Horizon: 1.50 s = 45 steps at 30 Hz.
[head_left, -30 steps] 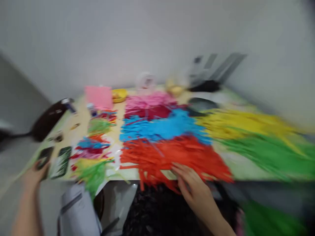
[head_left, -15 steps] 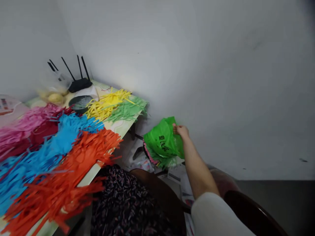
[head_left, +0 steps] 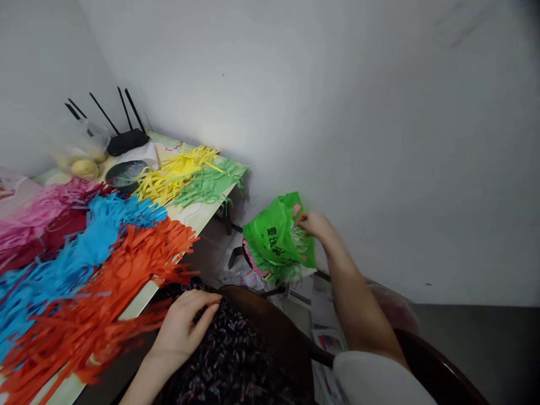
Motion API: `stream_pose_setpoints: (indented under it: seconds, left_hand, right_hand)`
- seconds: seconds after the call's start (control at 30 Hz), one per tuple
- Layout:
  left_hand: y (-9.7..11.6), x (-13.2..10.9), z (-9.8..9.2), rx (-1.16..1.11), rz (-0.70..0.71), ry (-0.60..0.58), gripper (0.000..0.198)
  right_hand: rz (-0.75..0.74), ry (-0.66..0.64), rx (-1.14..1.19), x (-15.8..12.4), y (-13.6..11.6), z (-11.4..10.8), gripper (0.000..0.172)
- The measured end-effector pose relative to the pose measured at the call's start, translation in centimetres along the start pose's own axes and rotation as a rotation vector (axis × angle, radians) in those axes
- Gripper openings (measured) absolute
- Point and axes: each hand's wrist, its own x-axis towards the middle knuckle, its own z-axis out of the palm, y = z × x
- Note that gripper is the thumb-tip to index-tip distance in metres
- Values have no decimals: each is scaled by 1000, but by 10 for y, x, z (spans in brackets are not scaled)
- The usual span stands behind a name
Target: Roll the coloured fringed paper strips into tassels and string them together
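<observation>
My right hand (head_left: 313, 223) reaches out to the right of the table and grips the rim of a green plastic bag (head_left: 275, 238) that sits low beside the wall; green shreds show in its mouth. My left hand (head_left: 184, 326) rests on my lap on dark patterned cloth (head_left: 236, 360), fingers loosely apart and holding nothing, right beside the orange paper strips (head_left: 105, 304) that hang over the table's edge.
The table (head_left: 198, 212) carries piles of paper strips: blue (head_left: 84, 242), pink (head_left: 37, 214), yellow (head_left: 177, 171), green (head_left: 208, 185). A black router (head_left: 126, 140) and a dark bowl (head_left: 124, 171) stand at the far corner. A brown chair back (head_left: 274, 332) and papers on the floor (head_left: 312, 304) lie near the bag.
The view swung right from the table to the bag. My right hand left the orange strips and took hold of the bag. My left hand left the phone and came to my lap.
</observation>
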Motion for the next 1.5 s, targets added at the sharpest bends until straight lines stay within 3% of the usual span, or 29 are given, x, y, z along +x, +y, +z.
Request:
stream_pose_setpoints:
  seconds: [0.13, 0.23, 0.33, 0.43, 0.53, 0.63, 0.73, 0.87, 0.97, 1.03, 1.1, 1.23, 1.3, 1.4, 1.5]
  left_hand:
    - [0, 2, 2, -8, -25, -43, 20]
    - [8, 14, -2, -64, -64, 1, 20]
    - [29, 42, -11, -196, -72, 151, 22]
    - [57, 80, -20, -404, -35, 295, 31]
    - [81, 117, -21, -623, 41, 283, 39]
    - [92, 145, -15, -763, 24, 200, 26]
    - [87, 162, -9, -812, -27, 176, 13]
    - [70, 170, -4, -545, -5, 167, 16]
    - [61, 169, -4, -191, -26, 55, 14]
    - [62, 166, -8, -106, -46, 106, 31]
    - [69, 162, -18, -255, -6, 162, 44]
    - [82, 137, -58, -689, 151, 104, 31]
    - [81, 113, -85, -722, 167, 280, 27]
    - [66, 62, -126, -735, 166, 698, 17]
    - [45, 5, -148, -735, 124, 959, 23]
  right_hand:
    - [-62, 90, 45, -30, -23, -43, 18]
    - [-290, 154, 239, -69, -59, -76, 22]
    - [-575, 262, 389, -115, -107, -105, 26]
    - [-785, 304, 319, -152, -154, -123, 26]
    - [-911, 293, 198, -168, -183, -128, 24]
    - [-937, 257, 132, -167, -187, -126, 27]
    - [-875, 269, 155, -161, -175, -125, 32]
    - [-788, 322, 272, -153, -160, -134, 30]
    - [-810, 288, 405, -151, -166, -143, 29]
    - [-836, 269, 413, -155, -180, -147, 26]
    - [-897, 240, 338, -164, -198, -149, 22]
    - [-1111, 26, 240, -187, -228, -146, 22]
    - [-1163, -171, 238, -187, -227, -142, 25]
    - [-1113, -434, 242, -163, -202, -132, 34]
    - [-984, -450, 351, -124, -166, -124, 43]
